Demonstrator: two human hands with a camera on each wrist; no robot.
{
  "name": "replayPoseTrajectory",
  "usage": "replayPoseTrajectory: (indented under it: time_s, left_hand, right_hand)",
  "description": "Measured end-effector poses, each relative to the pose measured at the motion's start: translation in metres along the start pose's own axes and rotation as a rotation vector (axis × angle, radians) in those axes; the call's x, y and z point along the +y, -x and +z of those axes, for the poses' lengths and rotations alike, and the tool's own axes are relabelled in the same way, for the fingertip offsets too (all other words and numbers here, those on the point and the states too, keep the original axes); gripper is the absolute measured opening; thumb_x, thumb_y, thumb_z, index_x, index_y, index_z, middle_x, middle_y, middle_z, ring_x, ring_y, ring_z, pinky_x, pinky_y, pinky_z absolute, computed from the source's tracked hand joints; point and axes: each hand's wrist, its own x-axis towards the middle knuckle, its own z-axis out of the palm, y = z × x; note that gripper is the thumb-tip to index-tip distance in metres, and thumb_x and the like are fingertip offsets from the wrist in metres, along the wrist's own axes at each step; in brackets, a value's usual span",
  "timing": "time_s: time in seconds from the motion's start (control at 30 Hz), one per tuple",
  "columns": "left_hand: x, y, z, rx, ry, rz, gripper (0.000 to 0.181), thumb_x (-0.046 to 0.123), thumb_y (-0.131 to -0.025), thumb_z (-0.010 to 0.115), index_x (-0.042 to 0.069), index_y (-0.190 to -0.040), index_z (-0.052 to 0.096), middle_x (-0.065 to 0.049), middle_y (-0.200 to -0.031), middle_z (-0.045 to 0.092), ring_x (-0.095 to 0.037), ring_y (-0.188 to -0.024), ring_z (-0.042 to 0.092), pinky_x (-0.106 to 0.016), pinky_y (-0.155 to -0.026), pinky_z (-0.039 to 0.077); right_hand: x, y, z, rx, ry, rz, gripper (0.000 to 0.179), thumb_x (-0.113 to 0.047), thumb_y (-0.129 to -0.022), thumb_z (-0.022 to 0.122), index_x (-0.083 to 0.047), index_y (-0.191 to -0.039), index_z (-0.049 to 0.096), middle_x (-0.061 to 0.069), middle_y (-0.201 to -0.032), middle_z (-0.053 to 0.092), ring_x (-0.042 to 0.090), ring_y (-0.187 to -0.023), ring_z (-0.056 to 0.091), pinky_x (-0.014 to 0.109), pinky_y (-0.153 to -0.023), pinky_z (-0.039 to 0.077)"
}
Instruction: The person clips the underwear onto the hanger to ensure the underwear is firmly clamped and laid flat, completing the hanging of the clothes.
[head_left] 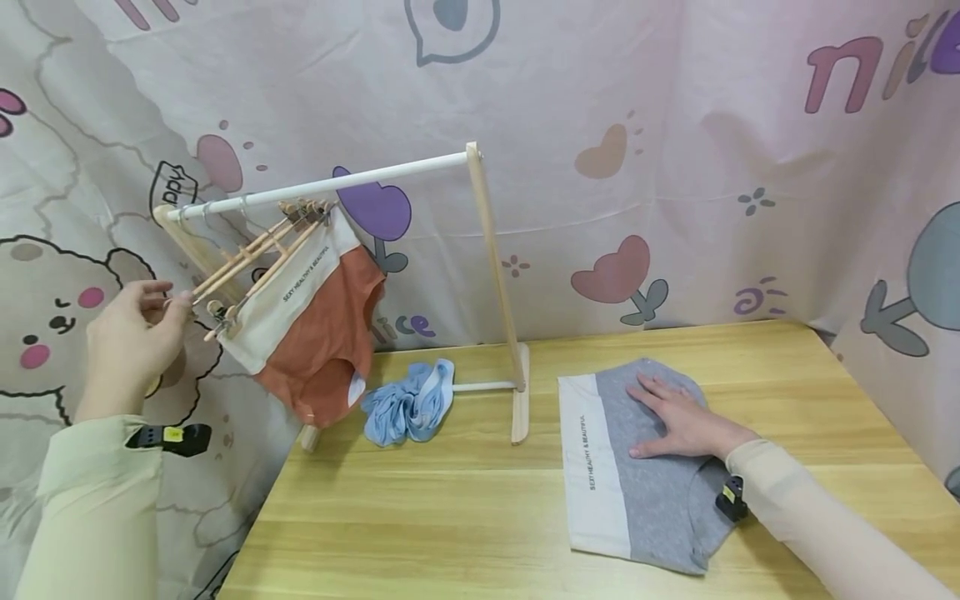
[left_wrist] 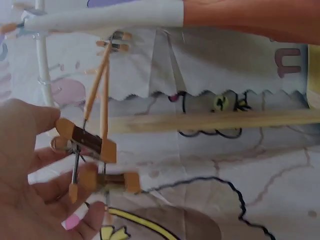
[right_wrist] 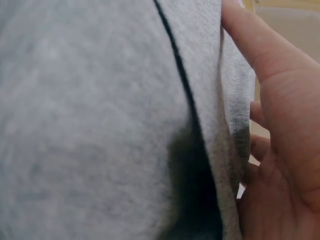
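At the left end of the rack, my left hand pinches the clip end of a small wooden clip hanger. The left wrist view shows my thumb against a wooden clip, with the fingers curled beneath it. Next to it, orange briefs with a white printed waistband hang clipped to another hanger. My right hand rests with fingers spread on grey briefs, laid flat on the table with their white waistband to the left. Grey fabric fills most of the right wrist view.
A small rack with a white rail and wooden legs stands at the table's back left. Bunched light-blue cloth lies on the wooden table under it. A printed curtain hangs behind.
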Motion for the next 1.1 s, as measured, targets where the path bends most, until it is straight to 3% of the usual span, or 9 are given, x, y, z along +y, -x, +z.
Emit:
replayPoseTrajectory:
  time_s: [0.17,0.27,0.37,0.57,0.7,0.8,0.87,1.03,1.1]
  left_hand:
    - [-0.003,-0.002,0.004,-0.057,-0.002,0.003,0.060,0.042,-0.112,0.040,-0.003,-0.148,0.054,-0.036,-0.135,0.062,-0.055,-0.126,0.052,-0.072,-0.101,0.036]
    - [-0.002,-0.004,0.008,-0.039,-0.018,0.038,0.053,0.037,-0.112,0.044,-0.003,-0.142,0.061,-0.035,-0.124,0.066,-0.050,-0.116,0.056,-0.065,-0.095,0.037]
    - [-0.002,-0.004,0.011,-0.008,-0.025,0.059,0.048,0.032,-0.110,0.048,-0.006,-0.134,0.065,-0.036,-0.116,0.064,-0.047,-0.111,0.050,-0.062,-0.092,0.033]
    - [-0.004,0.000,0.010,0.036,0.036,0.019,0.051,0.031,-0.107,0.055,-0.010,-0.135,0.062,-0.047,-0.144,0.038,-0.056,-0.144,0.024,-0.074,-0.112,0.018]
    - [-0.005,0.001,0.008,0.062,0.083,-0.069,0.066,0.035,-0.104,0.060,-0.005,-0.155,0.044,-0.039,-0.164,0.018,-0.051,-0.157,0.010,-0.070,-0.126,0.015]
    - [-0.006,0.000,0.007,0.048,0.103,-0.134,0.079,0.039,-0.104,0.060,0.002,-0.165,0.027,-0.032,-0.169,0.008,-0.050,-0.160,0.008,-0.071,-0.128,0.018]
    - [-0.009,-0.002,0.006,0.031,0.087,-0.144,0.082,0.043,-0.105,0.058,0.004,-0.168,0.021,-0.033,-0.169,0.011,-0.053,-0.158,0.013,-0.073,-0.125,0.023]
    - [-0.016,-0.006,0.009,-0.023,0.063,-0.079,0.078,0.046,-0.109,0.050,0.002,-0.168,0.023,-0.038,-0.159,0.039,-0.057,-0.142,0.038,-0.075,-0.115,0.028]
    - [-0.017,-0.008,0.010,-0.042,0.072,-0.053,0.074,0.048,-0.110,0.049,0.003,-0.167,0.030,-0.019,-0.140,0.063,-0.049,-0.128,0.049,-0.070,-0.110,0.033]
  right_hand:
    - [0.000,0.000,0.002,0.004,-0.004,0.009,0.111,-0.061,-0.079,0.088,0.002,-0.159,0.045,0.037,-0.168,0.031,0.064,-0.154,0.027,0.086,-0.116,0.020]
    - [0.001,0.000,0.002,0.003,0.000,0.016,0.111,-0.062,-0.079,0.088,0.001,-0.159,0.045,0.036,-0.169,0.031,0.063,-0.154,0.027,0.085,-0.117,0.020]
    - [0.002,0.001,0.003,0.008,0.007,0.015,0.110,-0.062,-0.079,0.088,0.001,-0.159,0.045,0.036,-0.168,0.032,0.063,-0.154,0.028,0.085,-0.117,0.021]
    - [0.002,0.000,0.005,0.014,0.011,0.008,0.110,-0.062,-0.079,0.087,0.002,-0.158,0.046,0.036,-0.168,0.033,0.064,-0.153,0.029,0.085,-0.116,0.022]
    - [0.001,0.000,0.005,0.015,0.011,0.009,0.110,-0.061,-0.079,0.088,0.001,-0.159,0.046,0.036,-0.168,0.033,0.063,-0.153,0.029,0.085,-0.116,0.022]
    - [0.001,0.001,0.004,0.016,0.008,0.010,0.110,-0.061,-0.079,0.088,0.001,-0.159,0.046,0.036,-0.168,0.032,0.063,-0.153,0.029,0.086,-0.116,0.022]
    - [0.001,0.001,0.004,0.015,0.001,0.015,0.111,-0.062,-0.079,0.088,0.002,-0.159,0.045,0.035,-0.169,0.031,0.063,-0.154,0.028,0.086,-0.116,0.021]
    - [0.001,0.001,0.004,0.015,-0.001,0.022,0.111,-0.064,-0.080,0.086,0.002,-0.159,0.045,0.035,-0.169,0.031,0.063,-0.154,0.027,0.085,-0.117,0.020]
    - [0.001,0.001,0.005,0.015,0.001,0.023,0.110,-0.064,-0.080,0.086,0.001,-0.159,0.045,0.035,-0.169,0.031,0.063,-0.154,0.027,0.085,-0.117,0.020]
